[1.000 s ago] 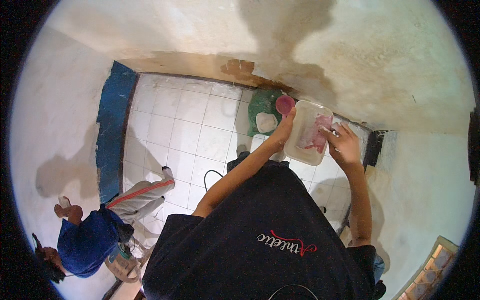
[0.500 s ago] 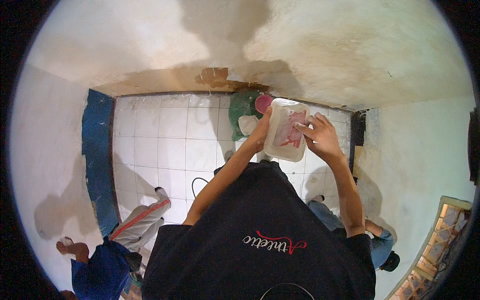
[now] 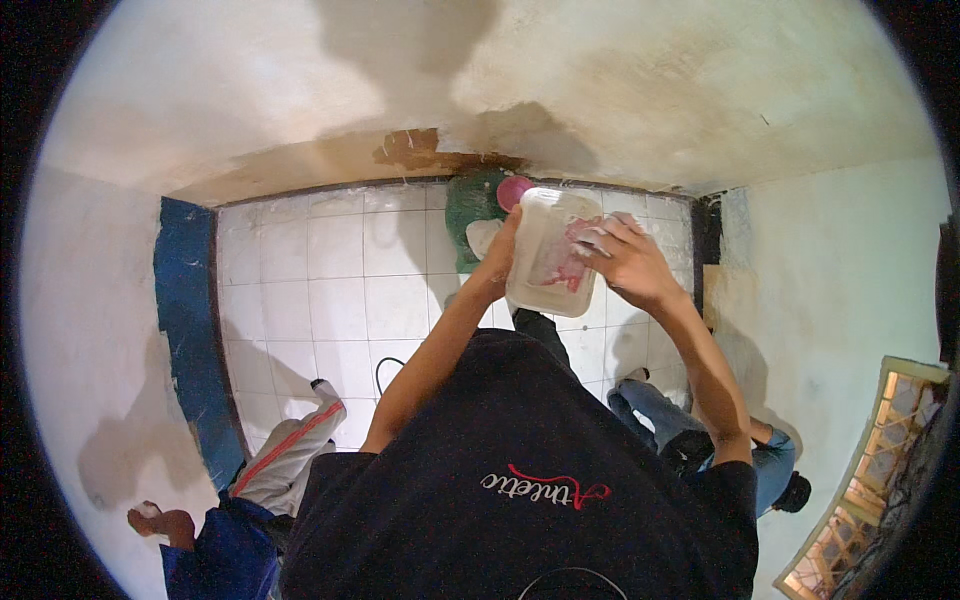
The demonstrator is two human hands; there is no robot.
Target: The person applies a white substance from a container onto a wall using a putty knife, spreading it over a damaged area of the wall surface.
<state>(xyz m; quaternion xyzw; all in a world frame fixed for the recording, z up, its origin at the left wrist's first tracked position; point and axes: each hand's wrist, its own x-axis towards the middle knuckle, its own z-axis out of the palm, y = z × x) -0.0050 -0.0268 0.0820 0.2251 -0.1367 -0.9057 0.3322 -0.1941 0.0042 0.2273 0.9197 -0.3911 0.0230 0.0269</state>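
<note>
A whitish rectangular plastic tub (image 3: 541,297) is held up in front of me, tilted toward my view. My left hand (image 3: 497,258) grips its left edge, the fingers hidden beneath it. Inside the tub a reddish-pink patch (image 3: 570,270) shows under a smeared white coating; I cannot tell whether it is the tub's bottom or a separate piece. Over the tub's right side is my right hand (image 3: 632,262), its whitened fingers bent and apart, slightly blurred, reaching into the tub. Nothing clearly shows between them.
Beyond the tub, a green plastic stool-like piece (image 3: 464,225) bears a white lump (image 3: 482,238), with a pink bowl (image 3: 514,191) beside it. A stained wall (image 3: 650,110) rises ahead. Co-workers in blue (image 3: 222,550) and denim (image 3: 640,405) are at left and right. A dark cable loop (image 3: 380,375) lies on the tiles.
The tub and both hands have shifted slightly left in view. My right hand's fingers have moved farther over the tub. The co-worker at left has lowered a raised hand a little.
</note>
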